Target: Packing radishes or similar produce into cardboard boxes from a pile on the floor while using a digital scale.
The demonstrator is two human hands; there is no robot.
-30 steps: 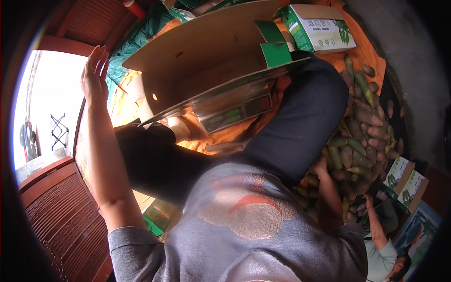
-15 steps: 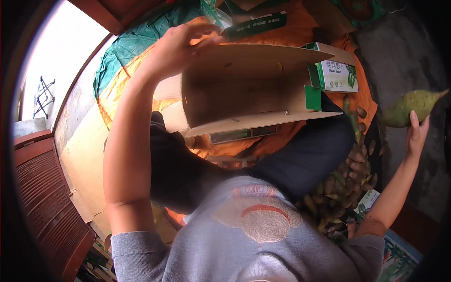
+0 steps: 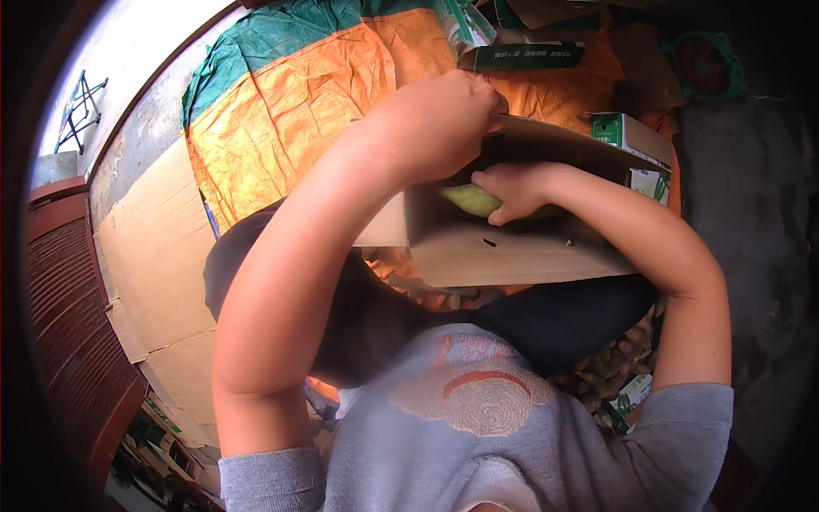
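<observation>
Right grip [image 3: 519, 191] holds green vegetable [image 3: 473, 200], long axis crosswise, tip left.

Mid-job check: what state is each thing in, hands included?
Cardboard box: open, near flap spread outward.
Green vegetable: held inside the cardboard box.
Right hand: closed on the green vegetable.
Left hand: curled at the cardboard box's far edge; grip partly hidden.
Orange-and-green tarp: spread out, wrinkled.
Cardboard sheet: opened out, creased.
</observation>
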